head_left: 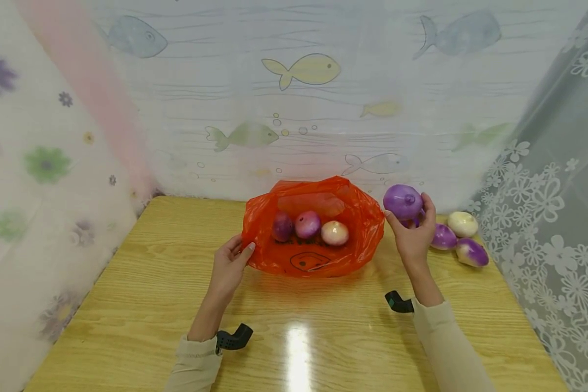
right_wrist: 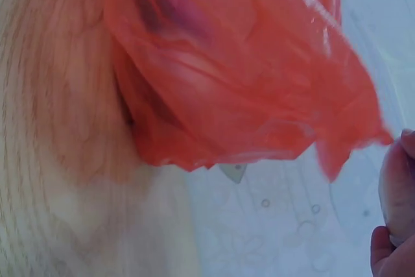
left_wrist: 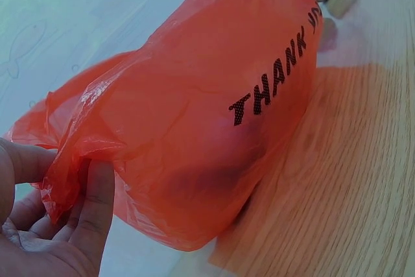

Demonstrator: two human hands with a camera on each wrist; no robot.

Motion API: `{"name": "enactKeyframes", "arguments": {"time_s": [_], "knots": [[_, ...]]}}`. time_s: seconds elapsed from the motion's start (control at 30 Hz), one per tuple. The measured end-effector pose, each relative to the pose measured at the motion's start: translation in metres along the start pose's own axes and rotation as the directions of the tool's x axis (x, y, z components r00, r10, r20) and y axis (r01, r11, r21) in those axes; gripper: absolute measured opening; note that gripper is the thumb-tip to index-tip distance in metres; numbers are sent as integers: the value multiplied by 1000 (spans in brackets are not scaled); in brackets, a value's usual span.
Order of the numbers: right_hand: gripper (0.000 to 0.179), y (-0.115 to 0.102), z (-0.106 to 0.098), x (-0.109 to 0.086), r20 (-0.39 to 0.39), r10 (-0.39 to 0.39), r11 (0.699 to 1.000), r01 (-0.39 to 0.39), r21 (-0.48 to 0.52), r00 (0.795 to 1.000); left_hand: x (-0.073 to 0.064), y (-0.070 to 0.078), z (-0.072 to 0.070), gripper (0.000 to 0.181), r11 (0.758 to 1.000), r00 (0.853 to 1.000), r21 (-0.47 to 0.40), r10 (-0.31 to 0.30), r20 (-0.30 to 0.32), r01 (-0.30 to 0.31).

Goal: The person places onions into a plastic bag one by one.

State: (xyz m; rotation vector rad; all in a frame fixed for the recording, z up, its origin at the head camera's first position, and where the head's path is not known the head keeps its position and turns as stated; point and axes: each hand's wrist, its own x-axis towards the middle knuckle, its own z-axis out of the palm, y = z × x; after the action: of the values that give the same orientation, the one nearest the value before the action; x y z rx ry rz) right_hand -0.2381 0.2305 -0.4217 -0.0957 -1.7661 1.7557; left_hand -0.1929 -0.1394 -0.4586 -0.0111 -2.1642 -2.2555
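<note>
An orange-red plastic bag (head_left: 308,264) lies with its mouth spread on the table. Inside it sit a dark purple turnip (head_left: 282,227), a pinkish-purple turnip (head_left: 307,224) and a pale turnip (head_left: 335,233). My left hand (head_left: 229,269) pinches the bag's left rim between thumb and fingers; the left wrist view shows bunched plastic in the grip. Just right of the bag, my right hand (head_left: 414,231) holds a purple turnip (head_left: 403,202) up by its side, the thumb close to the bag's right edge. In the right wrist view, that hand (right_wrist: 392,257) is mostly cut off.
Right of my right hand, a purple turnip (head_left: 443,237), a cream-white turnip (head_left: 463,224) and a purple-and-white turnip (head_left: 472,253) lie grouped on the wooden table (head_left: 142,305). Behind the table hangs a curtain printed with fish (head_left: 313,69); flowered curtains flank both sides.
</note>
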Motion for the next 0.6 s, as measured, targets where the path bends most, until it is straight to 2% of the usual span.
{"name": "enactKeyframes", "arguments": {"time_s": [0.17, 0.37, 0.6], "knots": [[84, 4, -2, 2, 9, 7, 999, -7, 33, 1000, 0, 0, 1, 39, 1000, 1000, 3, -10, -1, 10], [84, 4, -2, 1, 28, -22, 998, 20, 67, 999, 0, 0, 1, 41, 1000, 1000, 12, -13, 1, 13], [81, -7, 7, -13, 121, -92, 993, 81, 87, 988, 1, 2, 1, 41, 1000, 1000, 17, -17, -1, 17]]}}
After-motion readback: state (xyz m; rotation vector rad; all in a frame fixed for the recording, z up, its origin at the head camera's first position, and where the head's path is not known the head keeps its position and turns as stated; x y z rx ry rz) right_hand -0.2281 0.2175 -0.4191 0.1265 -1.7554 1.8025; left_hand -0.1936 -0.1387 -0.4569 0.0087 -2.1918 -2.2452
